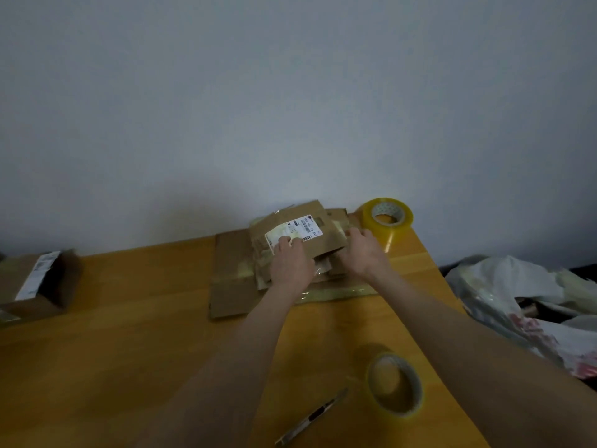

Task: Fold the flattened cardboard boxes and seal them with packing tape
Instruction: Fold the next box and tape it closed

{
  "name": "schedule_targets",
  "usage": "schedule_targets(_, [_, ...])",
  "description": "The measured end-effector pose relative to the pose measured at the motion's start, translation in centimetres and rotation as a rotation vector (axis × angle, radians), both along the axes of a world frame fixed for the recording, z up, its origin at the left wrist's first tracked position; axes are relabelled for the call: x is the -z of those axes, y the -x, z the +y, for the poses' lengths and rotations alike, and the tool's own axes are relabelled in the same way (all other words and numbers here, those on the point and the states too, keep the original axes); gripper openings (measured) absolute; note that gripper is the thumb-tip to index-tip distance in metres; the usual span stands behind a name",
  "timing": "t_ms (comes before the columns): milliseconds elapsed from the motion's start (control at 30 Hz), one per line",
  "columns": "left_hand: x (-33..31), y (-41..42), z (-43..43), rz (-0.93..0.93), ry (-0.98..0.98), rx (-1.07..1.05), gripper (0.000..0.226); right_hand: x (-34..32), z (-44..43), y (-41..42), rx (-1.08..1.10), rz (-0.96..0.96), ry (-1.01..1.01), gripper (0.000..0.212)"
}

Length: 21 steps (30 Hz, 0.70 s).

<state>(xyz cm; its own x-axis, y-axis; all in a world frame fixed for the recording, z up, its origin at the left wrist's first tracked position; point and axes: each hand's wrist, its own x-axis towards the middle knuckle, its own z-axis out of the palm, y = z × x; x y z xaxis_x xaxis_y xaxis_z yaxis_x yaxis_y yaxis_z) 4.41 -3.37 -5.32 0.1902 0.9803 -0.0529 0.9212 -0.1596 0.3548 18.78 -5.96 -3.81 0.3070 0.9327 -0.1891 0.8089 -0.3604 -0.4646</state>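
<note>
Pale wall backs a wooden table, with a stack of flattened cardboard boxes lying at its far edge. Both hands are on the top flattened box. The left hand grips its near edge with bent fingers over the shipping label. The right hand clasps the right-hand edge, and the near side is tipped slightly up off the pile. One erected box stands at the far left of the table, apparently folded; whether it is fully taped cannot be told. The work looks to be in its early part: this box has yet to be opened out, folded and sealed, and several more lie beneath it. A packing tape roll sits just right of the stack. A second tape roll and a utility knife lie near the front edge. Crumpled plastic bags lie off the table's right side.
</note>
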Motion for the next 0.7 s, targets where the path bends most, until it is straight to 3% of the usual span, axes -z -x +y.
schedule_targets(167, [1.5,-0.1,2.5,-0.03,0.05,-0.178,0.05,1.5,4.1,-2.1,0.154,0.279,0.025,0.069])
schedule_targets(333, [3.0,0.2,3.4,-0.062,0.08,-0.319,0.054,4.0,7.7,-2.2,0.166,0.502,0.073,0.09])
schedule_targets(400, [3.3,-0.2,3.1,-0.073,0.088,-0.373,0.053,4.3,8.3,-2.0,0.15,0.501,0.081,0.081])
schedule_targets(533, [3.4,-1.5,2.5,-0.12,0.073,-0.426,0.054,4.8,8.9,-2.5,0.126,0.608,0.079,0.034])
schedule_targets(700, [1.1,-1.7,1.6,-0.293,-0.105,-0.622,0.065,4.2,7.5,-4.3,0.214,0.925,0.046,0.026])
